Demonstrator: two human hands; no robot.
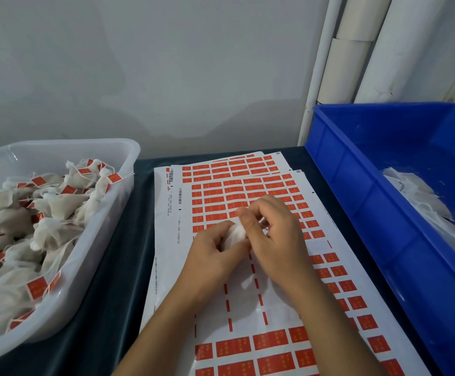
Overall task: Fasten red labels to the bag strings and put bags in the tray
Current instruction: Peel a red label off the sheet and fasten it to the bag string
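Bag (235, 234) mostly hidden between hands; label print perhaps too blurred.

head-worn view, facing down, close

Flat label sheets (248, 191) leave an open lane on the dark table (128, 240) between 2 walls: the clear tray (128, 158) heaped with bags left, the blue bin (356, 191) right.

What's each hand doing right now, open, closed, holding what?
Left hand: closed on a small white bag.
Right hand: fingers curled at the top of the same bag, pinching it; whether a label is in them cannot be told.
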